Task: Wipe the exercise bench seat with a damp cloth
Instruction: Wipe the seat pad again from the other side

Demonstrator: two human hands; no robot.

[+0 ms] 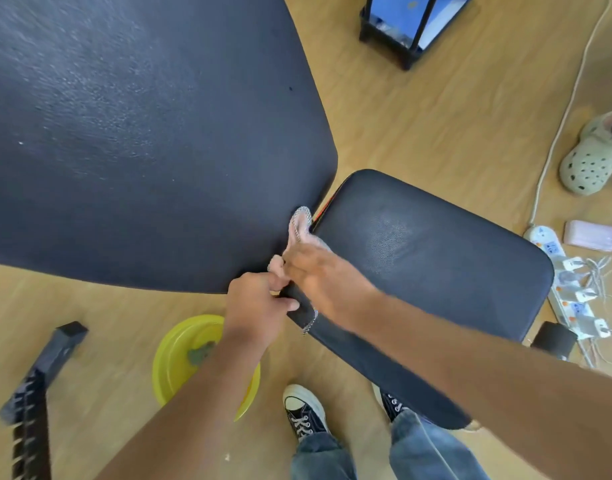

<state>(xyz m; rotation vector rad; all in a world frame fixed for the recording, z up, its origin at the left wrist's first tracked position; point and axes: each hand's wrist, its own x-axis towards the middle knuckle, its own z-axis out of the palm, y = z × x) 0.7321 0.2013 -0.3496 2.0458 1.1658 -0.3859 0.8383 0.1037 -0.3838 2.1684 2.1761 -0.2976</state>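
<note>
1. A light wooden floor [418, 126] fills the background, with a black frame holding something blue [410, 26] at the top and a white cable [561, 126] running down the right side to a power strip [557, 271] crowded with plugs.
2. The large black backrest pad [141, 133] of the bench takes up the upper left, its surface speckled and shiny in places.
3. The black bench seat [436, 258] lies to the right of the backrest, with a narrow gap between the two; a pale sheen shows near its middle.
4. Two bare forearms reach in from the bottom, and below them are blue jeans and dark sneakers [304, 414] standing on the floor beside the seat's near edge.
5. A yellow bowl [179, 351] sits on the floor under the left forearm, with something greenish inside.
6. A pale clog [592, 161] rests on the floor at the right edge.
7. The right hand [318, 271] lies over the seat's near-left corner, fingers curled down on the cloth.
8. The left hand [259, 303] is just beside it, touching, fingers closed and pinching a fold of the cloth at the seat's edge.
9. The cloth [301, 225], pinkish with a grey mesh side, pokes out above the right hand toward the gap, and a strip hangs below the hands over the seat's edge.
</note>
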